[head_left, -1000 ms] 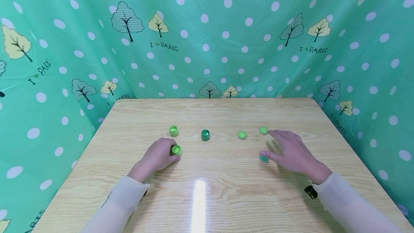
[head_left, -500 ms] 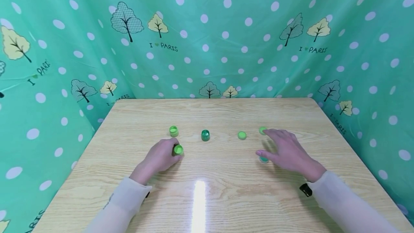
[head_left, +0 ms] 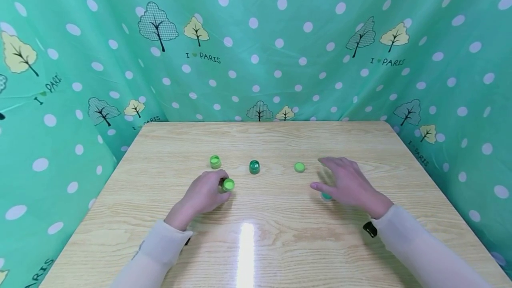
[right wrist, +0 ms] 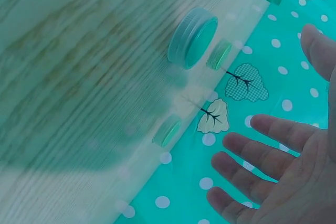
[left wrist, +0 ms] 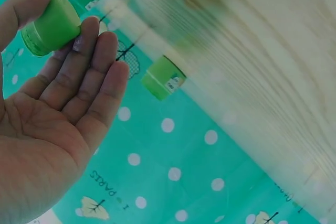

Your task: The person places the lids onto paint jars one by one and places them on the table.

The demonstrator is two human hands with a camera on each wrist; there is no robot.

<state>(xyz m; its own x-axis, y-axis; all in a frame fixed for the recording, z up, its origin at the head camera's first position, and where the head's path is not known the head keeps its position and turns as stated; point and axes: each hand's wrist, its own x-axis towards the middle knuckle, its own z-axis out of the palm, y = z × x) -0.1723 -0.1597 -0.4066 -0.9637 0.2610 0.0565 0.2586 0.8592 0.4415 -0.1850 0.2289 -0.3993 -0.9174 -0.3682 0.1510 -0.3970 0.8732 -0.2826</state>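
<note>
My left hand (head_left: 205, 192) pinches a small light green paint jar (head_left: 228, 185) between thumb and fingers, its lidless mouth facing up. In the left wrist view this paint jar (left wrist: 52, 24) sits at the fingertips. Over the right side of the table my right hand (head_left: 349, 186) is spread with nothing in it. A teal lid (head_left: 326, 196) shows partly from under its thumb. Left of its fingertips lies a light green lid (head_left: 299, 167). Another light green lid (right wrist: 168, 131) shows in the right wrist view; in the head view my right hand covers it.
A second light green jar (head_left: 215, 162) stands beyond my left hand, lidless. To its right is a dark green jar (head_left: 254, 167). The wooden table (head_left: 280, 243) has a bright light streak near its front. A green dotted curtain (head_left: 256, 57) surrounds its back and sides.
My left hand has moved a little to the right with the light green paint jar. My right hand has shifted left, now covering the far light green lid in the head view.
</note>
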